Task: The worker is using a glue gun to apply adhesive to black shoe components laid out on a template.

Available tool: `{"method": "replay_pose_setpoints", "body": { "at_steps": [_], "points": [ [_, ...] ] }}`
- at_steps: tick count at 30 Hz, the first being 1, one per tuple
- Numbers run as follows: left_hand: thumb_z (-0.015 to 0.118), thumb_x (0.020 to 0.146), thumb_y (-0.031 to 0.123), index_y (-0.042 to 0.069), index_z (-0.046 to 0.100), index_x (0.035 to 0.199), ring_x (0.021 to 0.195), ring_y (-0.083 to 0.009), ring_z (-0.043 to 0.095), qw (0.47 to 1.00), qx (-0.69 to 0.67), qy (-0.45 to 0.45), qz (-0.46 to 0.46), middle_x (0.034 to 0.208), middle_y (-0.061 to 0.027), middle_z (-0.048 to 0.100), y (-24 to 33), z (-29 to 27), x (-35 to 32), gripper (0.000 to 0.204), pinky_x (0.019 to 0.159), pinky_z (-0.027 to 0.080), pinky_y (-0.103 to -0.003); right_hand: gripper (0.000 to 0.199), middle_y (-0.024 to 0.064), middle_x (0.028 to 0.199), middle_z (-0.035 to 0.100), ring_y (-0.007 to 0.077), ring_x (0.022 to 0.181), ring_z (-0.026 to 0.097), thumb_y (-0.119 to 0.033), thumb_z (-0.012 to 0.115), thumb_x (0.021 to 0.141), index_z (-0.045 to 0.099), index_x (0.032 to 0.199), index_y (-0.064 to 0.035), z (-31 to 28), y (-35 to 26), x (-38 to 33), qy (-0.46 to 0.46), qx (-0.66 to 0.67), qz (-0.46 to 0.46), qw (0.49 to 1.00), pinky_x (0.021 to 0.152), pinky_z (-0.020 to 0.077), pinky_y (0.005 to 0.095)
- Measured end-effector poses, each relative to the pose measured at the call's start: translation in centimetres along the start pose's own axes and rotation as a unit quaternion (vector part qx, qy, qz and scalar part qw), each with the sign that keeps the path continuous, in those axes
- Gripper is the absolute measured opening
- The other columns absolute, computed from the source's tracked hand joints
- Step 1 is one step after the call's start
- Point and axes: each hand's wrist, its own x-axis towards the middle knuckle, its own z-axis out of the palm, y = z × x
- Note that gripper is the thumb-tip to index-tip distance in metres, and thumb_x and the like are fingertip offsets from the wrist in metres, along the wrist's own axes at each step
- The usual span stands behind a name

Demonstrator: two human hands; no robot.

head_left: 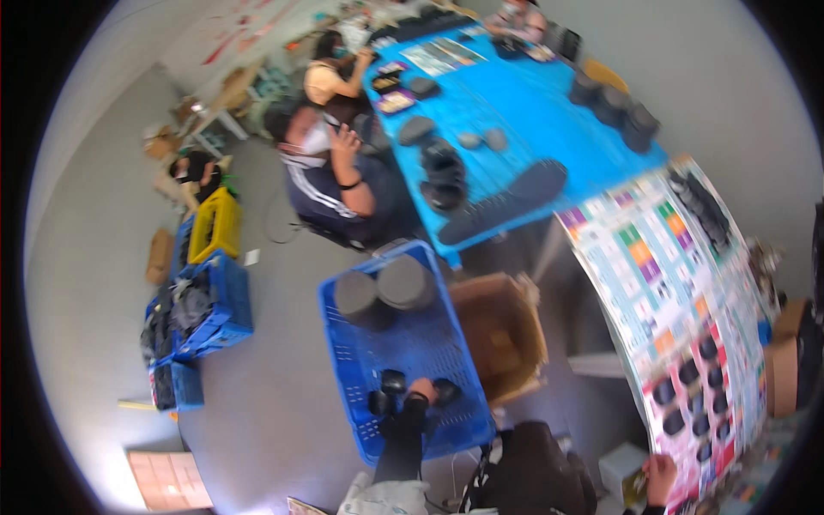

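Observation:
My left hand reaches down into a blue plastic crate, right against a glossy black rounded piece. Its fingers are too small and blurred to show whether they grip the piece. More black rounded pieces lie just left of that hand. Two stacks of grey-black discs stand at the crate's far end. Low at the right, my right hand is closed beside the edge of a paper-covered table. What it holds, if anything, cannot be made out. Several black pieces lie in rows on that table's pink sheet.
An open cardboard box stands right of the crate. Beyond is a blue-covered table with black pieces and a long dark strip. A masked person sits close by its left side. Blue crates and a yellow crate stand left.

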Motion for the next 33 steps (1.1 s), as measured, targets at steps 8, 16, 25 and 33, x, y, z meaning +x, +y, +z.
{"method": "replay_pose_setpoints", "body": {
  "at_steps": [8, 16, 25, 33],
  "points": [
    [0.064, 0.1, 0.025, 0.0, 0.065, 0.126, 0.094, -0.0112, 0.062, 0.793, -0.557, -0.181, 0.167, 0.104, -0.002, 0.07, 8.4, -10.7, -16.3, 0.036, 0.083, 0.051, -0.03, 0.033, 0.0089, 0.093, 0.071, 0.0155, 0.084, 0.07, 0.0, 0.077, 0.079, 0.066, 0.11, 0.0001, 2.7, -6.1, 1.7, -0.204, 0.014, -0.08, 0.976, 0.073, 0.0577, 0.0269],
    [0.057, 0.102, 0.015, -0.004, 0.053, 0.138, 0.107, -0.021, 0.066, 0.501, -0.675, -0.465, 0.277, 0.128, -0.0114, 0.064, 30.1, -6.5, -30.6, 0.041, 0.095, 0.054, -0.035, 0.067, 0.0111, 0.141, 0.051, 0.0229, 0.124, 0.056, -0.004, 0.089, 0.065, 0.062, 0.126, -0.0049, 1.6, -17.7, -0.9, -0.349, 0.061, -0.374, 0.857, 0.099, 0.0498, 0.0362],
    [0.035, 0.11, 0.028, 0.0, 0.056, 0.124, 0.09, -0.023, 0.066, 0.505, -0.708, -0.467, 0.162, 0.102, -0.0099, 0.065, 42.1, -3.4, -44.4, 0.037, 0.086, 0.056, -0.037, 0.031, 0.0089, 0.107, 0.07, 0.0196, 0.099, 0.068, 0.007, 0.076, 0.081, 0.066, 0.11, 0.0012, -6.1, -3.7, -0.7, -0.403, 0.343, -0.178, 0.829, 0.093, 0.0541, 0.0347],
    [0.044, 0.108, 0.044, 0.01, 0.055, 0.128, 0.109, -0.0174, 0.061, 0.746, -0.603, -0.171, 0.224, 0.114, -0.0041, 0.06, 44.3, -1.5, -48.3, 0.041, 0.089, 0.055, -0.034, 0.026, 0.0051, 0.104, 0.072, 0.0135, 0.094, 0.067, 0.007, 0.072, 0.084, 0.068, 0.109, 0.0006, -10.2, -1.2, -3.3, -0.316, 0.43, -0.183, 0.826, 0.087, 0.0535, 0.0307]
  ]
}}
